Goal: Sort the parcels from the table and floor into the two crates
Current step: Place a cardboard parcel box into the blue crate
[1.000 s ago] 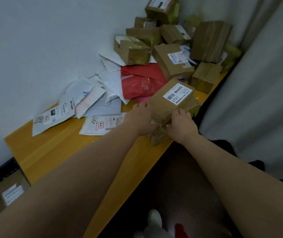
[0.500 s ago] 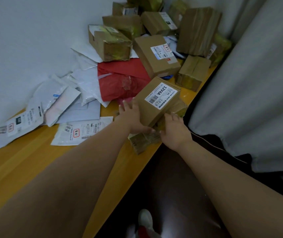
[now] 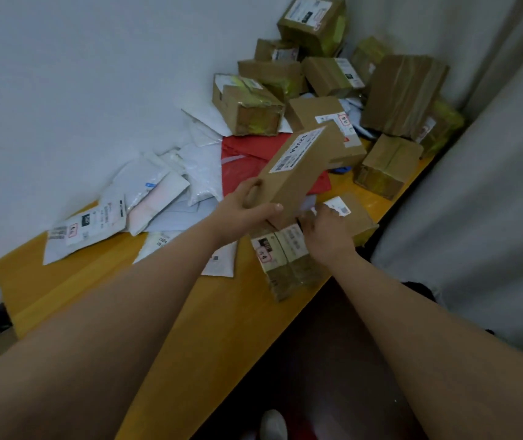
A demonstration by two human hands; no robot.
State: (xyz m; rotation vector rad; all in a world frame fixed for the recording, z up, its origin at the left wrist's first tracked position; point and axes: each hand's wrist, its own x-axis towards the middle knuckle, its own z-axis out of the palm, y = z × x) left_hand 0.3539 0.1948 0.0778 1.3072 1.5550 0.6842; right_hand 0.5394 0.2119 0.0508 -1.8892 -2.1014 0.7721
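My left hand [image 3: 247, 208] grips the near end of a long brown cardboard box [image 3: 301, 166] with a white label reading 12V4A, and the box is lifted and tilted above the table. Just below it, my right hand [image 3: 325, 230] rests on two small parcels: a taped box with a pale label [image 3: 285, 258] at the table's front edge and a brown box with a white label [image 3: 354, 214] beside it. Whether the fingers of that hand curl round either parcel is hidden. No crate is in view.
The yellow wooden table [image 3: 120, 281] carries white mailer bags [image 3: 145, 198], a red bag [image 3: 244, 157] and a heap of brown boxes [image 3: 403, 93] in the far corner. A white wall runs on the left and a grey curtain [image 3: 482, 185] hangs on the right. Dark floor lies below.
My left hand has lifted the labelled box off the small parcels and tilted it up. My right hand has let go of it and dropped onto the parcels beneath.
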